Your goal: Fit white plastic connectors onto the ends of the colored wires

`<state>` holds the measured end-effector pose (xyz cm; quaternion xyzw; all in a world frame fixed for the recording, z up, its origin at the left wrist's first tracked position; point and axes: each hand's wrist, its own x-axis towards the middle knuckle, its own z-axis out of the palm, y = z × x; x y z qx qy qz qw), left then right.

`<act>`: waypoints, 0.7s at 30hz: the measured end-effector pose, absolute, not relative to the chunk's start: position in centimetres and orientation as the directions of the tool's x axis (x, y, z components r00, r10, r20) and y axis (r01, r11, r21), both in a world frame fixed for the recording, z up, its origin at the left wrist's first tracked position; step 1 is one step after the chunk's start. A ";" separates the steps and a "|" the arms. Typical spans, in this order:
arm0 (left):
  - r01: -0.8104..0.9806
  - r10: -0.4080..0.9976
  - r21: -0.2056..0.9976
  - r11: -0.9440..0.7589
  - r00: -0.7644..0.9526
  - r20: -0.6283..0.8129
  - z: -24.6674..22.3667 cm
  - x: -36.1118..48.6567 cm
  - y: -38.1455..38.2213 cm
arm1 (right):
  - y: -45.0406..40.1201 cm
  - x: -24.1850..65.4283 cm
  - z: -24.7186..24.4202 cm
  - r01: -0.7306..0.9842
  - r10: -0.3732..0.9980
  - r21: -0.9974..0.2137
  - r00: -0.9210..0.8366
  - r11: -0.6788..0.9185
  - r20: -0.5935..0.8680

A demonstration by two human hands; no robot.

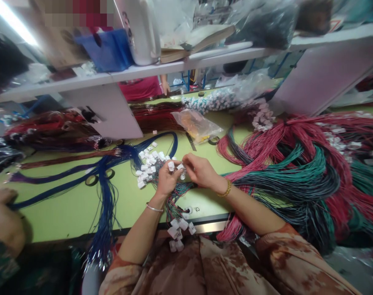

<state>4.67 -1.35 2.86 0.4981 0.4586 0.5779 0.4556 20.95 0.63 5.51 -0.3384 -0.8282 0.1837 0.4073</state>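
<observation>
Left hand pinched on a white connector, right hand nearest on its right.
I can't tell what the right grips; piled connectors lie just left of the left hand.

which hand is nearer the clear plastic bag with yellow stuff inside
Right. The right hand is on the near side of the bag; the left hand is farther off, toward its near left.

A top mottled in rusty brown and pale beige has sleeves edged with rust-orange cuffs, while a thin silvery bangle circles the left wrist and a chunky gold-coloured bracelet the right wrist.
</observation>
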 end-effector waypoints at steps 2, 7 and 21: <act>-0.074 0.981 0.983 -0.167 -0.116 0.158 2.7 4.7 -1.4 | 0.2 20.5 5.1 0.419 0.712 -0.575 -0.423 0.703 0.561; -0.012 0.975 0.990 -0.144 -0.172 0.139 2.1 4.4 -1.1 | -1.2 19.0 4.1 0.434 0.673 -0.516 -0.427 0.739 0.604; -0.169 1.000 0.986 0.001 -0.016 -0.004 2.1 5.2 -1.5 | 11.7 23.8 1.3 0.740 0.971 -0.631 -0.215 0.232 0.104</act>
